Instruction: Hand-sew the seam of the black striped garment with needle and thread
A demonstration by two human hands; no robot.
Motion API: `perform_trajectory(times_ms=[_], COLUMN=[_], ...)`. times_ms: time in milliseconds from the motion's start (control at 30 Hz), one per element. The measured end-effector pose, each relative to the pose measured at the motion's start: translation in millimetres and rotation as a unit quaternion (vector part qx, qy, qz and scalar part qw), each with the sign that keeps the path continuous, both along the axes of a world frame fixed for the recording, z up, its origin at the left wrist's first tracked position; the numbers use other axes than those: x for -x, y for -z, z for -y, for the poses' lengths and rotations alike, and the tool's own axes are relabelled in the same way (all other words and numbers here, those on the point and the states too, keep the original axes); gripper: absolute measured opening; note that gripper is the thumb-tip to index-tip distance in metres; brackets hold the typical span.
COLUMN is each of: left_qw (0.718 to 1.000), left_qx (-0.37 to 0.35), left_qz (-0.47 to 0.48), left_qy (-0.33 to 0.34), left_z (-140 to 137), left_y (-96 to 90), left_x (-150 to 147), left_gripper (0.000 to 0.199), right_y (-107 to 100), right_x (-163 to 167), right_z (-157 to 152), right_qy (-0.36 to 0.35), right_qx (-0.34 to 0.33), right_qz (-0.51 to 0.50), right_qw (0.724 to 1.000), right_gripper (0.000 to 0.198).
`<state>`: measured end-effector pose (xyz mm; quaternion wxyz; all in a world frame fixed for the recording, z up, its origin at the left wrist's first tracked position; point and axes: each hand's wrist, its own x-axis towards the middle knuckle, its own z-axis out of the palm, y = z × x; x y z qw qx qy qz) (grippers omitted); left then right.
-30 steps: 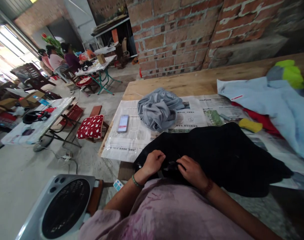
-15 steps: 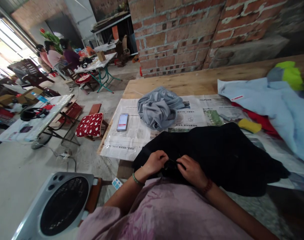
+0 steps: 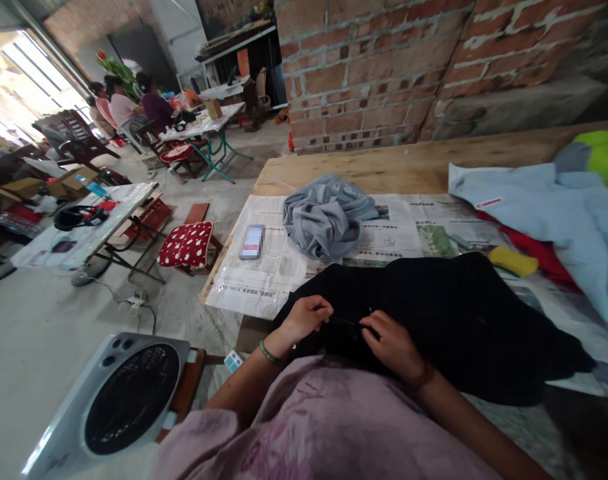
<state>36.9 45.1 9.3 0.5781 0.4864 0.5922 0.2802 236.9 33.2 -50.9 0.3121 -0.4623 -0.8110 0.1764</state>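
Observation:
A black piece of cloth (image 3: 434,313), perhaps a garment, is spread over the table's near edge and across my lap. My left hand (image 3: 307,320), with a green bracelet at the wrist, pinches its near part between thumb and fingers. A short way to the right, my right hand (image 3: 391,343) is closed on the same cloth, and a dark narrow edge runs taut between the two. A tiny thin glint shows by the right fingertips, too small to name. Beyond the black cloth lies a bunched grey cloth (image 3: 324,220).
Newspaper (image 3: 254,293) under clear plastic covers the wooden table. On it are a phone (image 3: 253,241), a yellow sponge-like piece (image 3: 513,261) and light blue cloth (image 3: 544,207). A silver fan-like appliance (image 3: 134,393) stands at lower left, near a red cushioned stool (image 3: 187,245). Several people sit far back.
The view has shifted slightly. My hands have moved a little farther apart, and the dark edge of the black cloth between them now looks straighter.

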Motion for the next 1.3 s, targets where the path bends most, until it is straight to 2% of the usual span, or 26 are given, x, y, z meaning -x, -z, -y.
perform_trajectory(times_ms=[100,233,400,533,633,733,800,867,933,1033,1067,1167,1233,1267,1300], left_qw=[1.0,0.997,0.997,0.998,0.999,0.999,0.998,0.997,0.995,0.992,0.99,0.974,0.955,0.947,0.94], left_qx=[-0.003,-0.01,-0.01,0.003,0.007,-0.003,-0.023,-0.041,-0.055,-0.112,-0.137,-0.204,-0.241,-0.254,-0.26], left_qz=[0.023,0.075,0.07,0.061,0.047,0.038,0.031,0.029,0.034,0.028,0.016,-0.05,-0.108,-0.136,-0.16], left_qy=[0.005,0.007,-0.007,-0.014,-0.019,-0.03,-0.049,-0.066,-0.073,-0.05,-0.024,0.086,0.133,0.144,0.149], left_z=[1.3,2.8,2.8,4.5,6.5,8.7,10.5,12.9,16.5,24.0,26.7,32.8,34.2,34.2,34.0], left_y=[-1.0,7.9,20.3,23.8,23.3,23.4,24.7,26.5,27.9,28.0,27.7,28.1,30.9,33.1,35.7], left_x=[5.3,8.1,6.1,4.1,4.3,5.3,5.9,6.7,8.2,11.5,12.5,12.8,9.9,7.8,5.5], left_gripper=[0.014,0.021,0.019,0.016,0.016,0.018,0.02,0.022,0.023,0.033,0.042,0.075,0.084,0.082,0.076], right_y=[-0.6,-4.4,-11.4,-11.3,-14.2,-29.2,-45.4,-62.1,-75.0,-84.1,-85.2,-87.2,-88.3,-88.5,-88.1], right_x=[1.7,3.3,-2.9,-5.4,-3.7,-0.1,3.3,7.6,12.4,19.4,21.5,27.6,31.5,33.2,34.6], right_z=[0.0,0.8,3.2,3.7,3.3,2.9,2.6,1.8,-0.3,-6.9,-9.9,-18.2,-21.2,-21.5,-21.3], right_qy=[0.002,0.019,0.075,0.103,0.094,0.053,0.033,0.015,-0.006,-0.024,-0.028,-0.042,-0.051,-0.055,-0.059], right_qx=[0.008,0.036,0.06,0.062,0.065,0.047,0.042,0.072,0.139,0.245,0.277,0.37,0.414,0.42,0.409], right_qz=[-0.011,-0.039,-0.118,-0.191,-0.243,-0.256,-0.26,-0.284,-0.324,-0.399,-0.429,-0.516,-0.55,-0.56,-0.564], right_qw=[1.0,0.998,0.988,0.974,0.963,0.964,0.964,0.956,0.936,0.883,0.859,0.772,0.723,0.712,0.715], right_gripper=[0.017,0.016,0.024,0.023,0.021,0.02,0.036,0.055,0.055,0.023,0.018,0.016,0.015,0.014,0.012])
